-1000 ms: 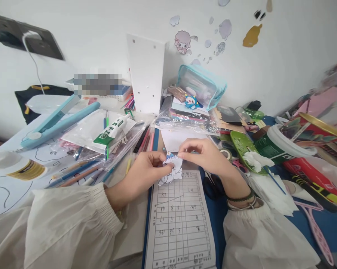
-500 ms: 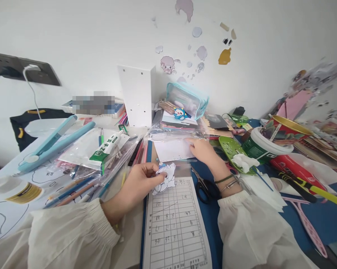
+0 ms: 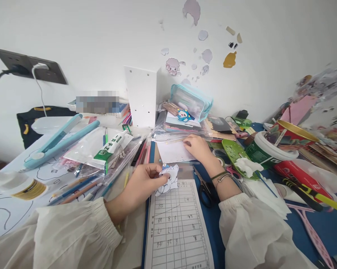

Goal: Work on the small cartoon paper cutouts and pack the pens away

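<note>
We see the left hand clamping a white paper cartoon cutout between thumb and fingers, over the far end of a gridded form. Beyond it, the right hand's bent fingers meet a white sheet's right side; we cannot tell whether they grip it. Black-handled scissors lie beside the form.

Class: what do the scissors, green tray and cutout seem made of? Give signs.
Scissors: smooth black handles, probably plastic; thin greyish blades, likely metal.
Green tray: smooth, probably plastic, from its bright, even colour.
Cutout: matt paper or card; thin, drawn-on.
</note>
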`<state>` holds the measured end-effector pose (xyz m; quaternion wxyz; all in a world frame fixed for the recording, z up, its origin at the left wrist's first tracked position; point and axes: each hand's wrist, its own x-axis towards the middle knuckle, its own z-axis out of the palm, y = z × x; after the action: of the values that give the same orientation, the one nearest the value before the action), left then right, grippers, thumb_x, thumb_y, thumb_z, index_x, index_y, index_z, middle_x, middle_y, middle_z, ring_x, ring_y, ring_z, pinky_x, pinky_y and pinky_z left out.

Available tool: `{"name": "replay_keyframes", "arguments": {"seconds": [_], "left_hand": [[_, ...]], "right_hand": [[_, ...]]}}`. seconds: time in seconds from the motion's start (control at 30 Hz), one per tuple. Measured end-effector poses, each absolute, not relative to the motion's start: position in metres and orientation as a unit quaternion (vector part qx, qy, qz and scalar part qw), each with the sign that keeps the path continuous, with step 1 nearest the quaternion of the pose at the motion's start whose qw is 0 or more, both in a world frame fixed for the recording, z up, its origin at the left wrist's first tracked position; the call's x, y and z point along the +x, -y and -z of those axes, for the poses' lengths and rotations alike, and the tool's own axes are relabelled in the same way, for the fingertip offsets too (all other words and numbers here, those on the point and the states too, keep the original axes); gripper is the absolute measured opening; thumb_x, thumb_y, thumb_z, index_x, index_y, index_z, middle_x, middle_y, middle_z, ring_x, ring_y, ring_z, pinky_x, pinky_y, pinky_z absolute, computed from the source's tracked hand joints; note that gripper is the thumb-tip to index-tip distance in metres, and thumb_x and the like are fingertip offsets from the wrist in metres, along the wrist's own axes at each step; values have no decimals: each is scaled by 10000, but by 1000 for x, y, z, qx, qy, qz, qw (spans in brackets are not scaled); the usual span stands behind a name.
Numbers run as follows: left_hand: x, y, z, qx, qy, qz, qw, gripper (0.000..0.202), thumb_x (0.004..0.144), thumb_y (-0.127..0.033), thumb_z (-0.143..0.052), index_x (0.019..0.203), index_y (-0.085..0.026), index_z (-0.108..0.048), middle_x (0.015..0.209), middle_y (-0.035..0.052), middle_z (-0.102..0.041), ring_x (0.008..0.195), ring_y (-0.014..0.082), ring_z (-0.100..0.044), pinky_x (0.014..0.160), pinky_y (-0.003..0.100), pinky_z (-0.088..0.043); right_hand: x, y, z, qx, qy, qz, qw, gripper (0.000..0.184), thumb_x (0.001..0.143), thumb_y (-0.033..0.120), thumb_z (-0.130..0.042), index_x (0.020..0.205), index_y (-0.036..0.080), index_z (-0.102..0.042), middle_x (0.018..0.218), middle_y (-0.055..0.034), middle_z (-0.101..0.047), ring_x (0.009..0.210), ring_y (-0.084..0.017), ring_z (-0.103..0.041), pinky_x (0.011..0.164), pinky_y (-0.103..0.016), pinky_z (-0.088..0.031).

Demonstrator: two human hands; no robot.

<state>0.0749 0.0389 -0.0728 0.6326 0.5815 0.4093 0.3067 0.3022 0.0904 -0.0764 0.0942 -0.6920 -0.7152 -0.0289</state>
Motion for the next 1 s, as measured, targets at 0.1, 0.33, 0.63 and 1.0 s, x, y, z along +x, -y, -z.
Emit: {"name": "replay_keyframes", "arguments": {"seconds": [0.1,0.33,0.63,1.0], "left_hand": [[75,-40,75,594,-405,-305,625,281,630,-343,-680,540,-180,-469,543,-12,-558,518,110,-477,486,221,-340],[74,-40,76,609,-411,-303,607,273,651,-354,-668,541,-182,-487,536,-15,-545,515,119,-486,492,227,-353],[74,-38,75,597,-407,-310,618,275,649,-343,-676,540,-176,-487,535,-15,-547,515,109,-473,485,221,-345],[76,-36,65,540,-413,-342,649,264,602,-315,-717,503,-181,-512,509,-30,-544,498,107,-484,495,227,-368]], "right_hand": [[302,-91,78,-679,726,33,104,267,862,197,-503,1037,210,-703,1056,-55,-685,934,-198,-627,768,-265,-428],[295,-91,78,-673,734,76,52,259,882,201,-476,990,219,-711,1029,-62,-696,914,-209,-633,722,-276,-426],[291,-93,82,-671,733,87,63,235,846,156,-476,922,192,-696,979,-74,-695,901,-211,-624,723,-278,-416],[292,-94,81,-638,763,101,20,278,897,176,-434,928,148,-709,1012,-117,-690,959,-230,-608,790,-298,-422]]}}
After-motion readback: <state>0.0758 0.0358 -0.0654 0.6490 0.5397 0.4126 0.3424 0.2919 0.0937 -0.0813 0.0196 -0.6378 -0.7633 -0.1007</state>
